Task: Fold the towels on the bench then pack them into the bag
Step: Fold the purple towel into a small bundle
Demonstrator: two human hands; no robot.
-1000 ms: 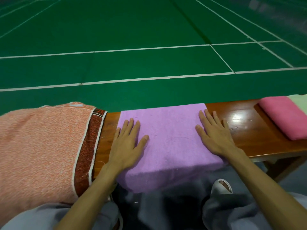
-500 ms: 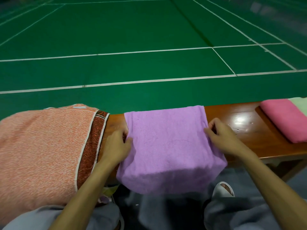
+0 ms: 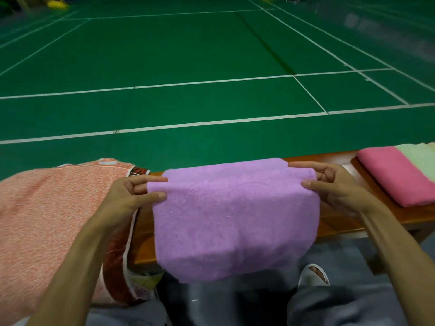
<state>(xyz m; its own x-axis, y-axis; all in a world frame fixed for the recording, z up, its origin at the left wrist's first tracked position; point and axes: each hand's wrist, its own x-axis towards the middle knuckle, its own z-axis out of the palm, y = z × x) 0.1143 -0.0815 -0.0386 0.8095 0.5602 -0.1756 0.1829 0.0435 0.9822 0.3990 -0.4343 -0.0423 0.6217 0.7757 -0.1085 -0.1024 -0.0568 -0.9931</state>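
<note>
Both hands were held out in front at the same height, wrists level and forearms reaching forward from the lower corners of the view. By the left hand (image 3: pixel 127 196) the left upper corner of the purple towel (image 3: pixel 235 220) was pinched between thumb and outstretched forefinger, the other fingers being curled in; the right hand (image 3: pixel 334 184) was set in the mirror pose on the right upper corner. The towel was kept taut between them, its top edge raised over the wooden bench (image 3: pixel 339 225) and its lower part hanging down past the near edge (how much of it touched the wood could not be told).

An orange patterned towel (image 3: pixel 47 220) was draped over the bench to the left, a folded pink towel (image 3: pixel 395 175) lay on it to the right, and a pale green one (image 3: pixel 419 156) lay just beyond that.

One second earlier both palms had been pressed flat on the purple towel as it lay on the bench; half a second earlier its side edges had been gripped low down. Since then the hands and the towel's top edge had been lifted.
</note>
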